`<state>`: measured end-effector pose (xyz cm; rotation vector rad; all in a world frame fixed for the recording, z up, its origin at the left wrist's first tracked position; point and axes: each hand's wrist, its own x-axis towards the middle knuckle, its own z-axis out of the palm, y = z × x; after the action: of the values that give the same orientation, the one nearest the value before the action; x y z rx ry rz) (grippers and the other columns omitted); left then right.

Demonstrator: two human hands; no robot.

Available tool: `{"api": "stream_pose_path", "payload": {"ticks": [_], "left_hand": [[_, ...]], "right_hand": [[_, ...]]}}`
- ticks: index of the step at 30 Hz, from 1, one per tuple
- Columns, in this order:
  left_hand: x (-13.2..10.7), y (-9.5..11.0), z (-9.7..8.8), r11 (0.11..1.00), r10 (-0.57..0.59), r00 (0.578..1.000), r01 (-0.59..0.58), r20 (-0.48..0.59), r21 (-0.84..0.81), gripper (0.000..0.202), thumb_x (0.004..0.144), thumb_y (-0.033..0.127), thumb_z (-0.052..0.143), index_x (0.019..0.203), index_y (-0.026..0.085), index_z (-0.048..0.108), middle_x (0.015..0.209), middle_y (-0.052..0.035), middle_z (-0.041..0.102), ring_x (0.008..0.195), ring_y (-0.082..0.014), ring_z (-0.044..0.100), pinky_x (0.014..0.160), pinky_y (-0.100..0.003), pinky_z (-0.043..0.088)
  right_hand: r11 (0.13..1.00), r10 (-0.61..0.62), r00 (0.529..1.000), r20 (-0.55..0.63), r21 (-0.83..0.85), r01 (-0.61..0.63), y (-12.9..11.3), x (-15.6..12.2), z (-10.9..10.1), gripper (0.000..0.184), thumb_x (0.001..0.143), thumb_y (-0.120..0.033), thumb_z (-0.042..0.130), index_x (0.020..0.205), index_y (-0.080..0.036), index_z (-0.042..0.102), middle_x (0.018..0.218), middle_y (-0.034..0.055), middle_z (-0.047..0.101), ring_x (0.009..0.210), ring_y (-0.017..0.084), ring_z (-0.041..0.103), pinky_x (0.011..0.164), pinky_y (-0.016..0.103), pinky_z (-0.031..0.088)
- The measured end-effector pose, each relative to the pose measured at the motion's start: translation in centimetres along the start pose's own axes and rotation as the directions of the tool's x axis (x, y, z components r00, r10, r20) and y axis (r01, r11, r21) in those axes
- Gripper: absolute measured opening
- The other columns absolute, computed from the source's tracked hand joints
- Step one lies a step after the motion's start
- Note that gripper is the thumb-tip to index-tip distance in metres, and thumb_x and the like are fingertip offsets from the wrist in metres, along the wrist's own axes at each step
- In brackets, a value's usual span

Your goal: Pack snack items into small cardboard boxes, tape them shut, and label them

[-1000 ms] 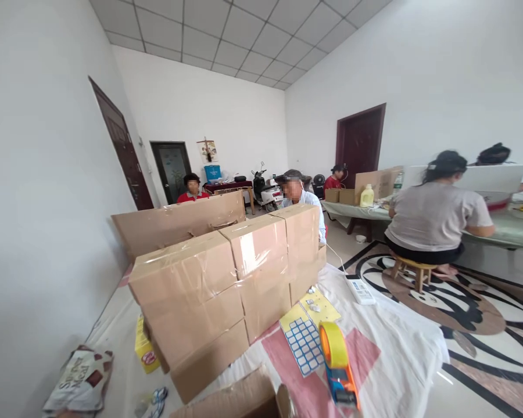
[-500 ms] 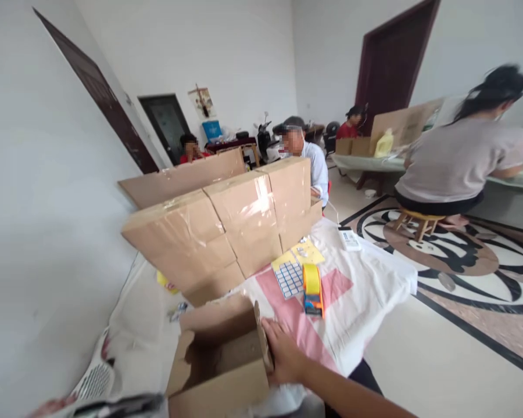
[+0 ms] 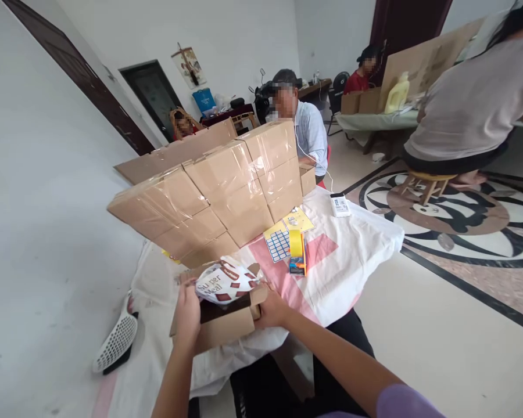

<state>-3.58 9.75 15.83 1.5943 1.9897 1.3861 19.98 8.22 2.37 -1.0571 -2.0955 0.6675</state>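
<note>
An open cardboard box [image 3: 226,332] sits at the table's near edge. A white bag with brown squares and the words "Super Meal" [image 3: 218,281] lies tilted in its opening, its top above the rim. My left hand [image 3: 187,305] is closed at the bag's left end, against the box's left side; its fingertips are partly hidden. At the right side, my right hand [image 3: 270,306] grips the box wall by a raised flap, close to the bag's right end. Beyond the box, a tape dispenser with yellow tape [image 3: 297,252] stands beside a sheet of blue-bordered labels [image 3: 279,246].
Taped cardboard boxes [image 3: 213,194] form a wall across the table. A white device with a cable [image 3: 340,205] lies at the far right of the tablecloth [image 3: 357,244]. A perforated white chair part [image 3: 117,342] is at left. A co-worker [image 3: 311,130] sits behind the boxes; others sit farther off.
The white bag has come from the lower left into the box opening with my left hand. My right hand stays at the box's right side. The view has shifted.
</note>
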Motion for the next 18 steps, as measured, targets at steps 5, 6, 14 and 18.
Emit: {"api": "stream_pose_path", "payload": {"ticks": [5,6,14,18], "left_hand": [[-2.0,-0.9,-3.1,0.974,0.023,0.993,-0.049,0.120,0.222,0.034,0.082,0.030,0.050,0.112,0.021,0.063,0.107,-0.0079,0.073,0.099,-0.0257,0.068,0.087,-0.037,0.053],[-2.2,-1.0,-3.8,0.963,0.039,0.991,-0.070,0.125,0.260,0.031,0.081,0.028,0.049,0.107,0.021,0.065,0.104,-0.0076,0.072,0.096,-0.0253,0.067,0.086,-0.036,0.052],[-2.6,-1.2,-5.2,0.871,0.216,0.962,-0.266,0.165,0.413,0.017,0.074,0.025,0.048,0.071,0.023,0.065,0.084,-0.0063,0.067,0.082,-0.0243,0.064,0.080,-0.035,0.050],[-1.7,-2.0,-4.8,0.878,0.185,0.869,-0.356,0.459,0.319,0.020,0.076,0.029,0.053,0.066,0.029,0.070,0.071,0.0011,0.072,0.070,-0.0208,0.070,0.069,-0.031,0.054]], "right_hand": [[0.996,0.078,0.997,0.003,0.043,-0.078,0.0,-0.1,0.1,0.143,0.049,-0.065,0.089,0.161,-0.009,0.021,0.149,0.0244,0.044,0.141,0.043,0.039,0.121,0.056,0.027],[0.995,0.088,0.996,0.009,0.054,-0.088,0.0,-0.1,0.1,0.144,0.049,-0.066,0.089,0.161,-0.009,0.020,0.149,0.0247,0.044,0.141,0.044,0.038,0.121,0.057,0.027],[0.983,0.145,0.988,0.056,0.107,-0.150,-0.9,0.0,-0.7,0.144,0.048,-0.058,0.091,0.162,-0.010,0.019,0.149,0.0255,0.043,0.141,0.045,0.038,0.121,0.059,0.026],[0.981,0.148,0.983,0.105,0.108,-0.159,0.2,0.1,0.0,0.149,0.043,-0.052,0.093,0.164,-0.011,0.016,0.160,0.0275,0.033,0.147,0.050,0.031,0.122,0.065,0.024]]}}
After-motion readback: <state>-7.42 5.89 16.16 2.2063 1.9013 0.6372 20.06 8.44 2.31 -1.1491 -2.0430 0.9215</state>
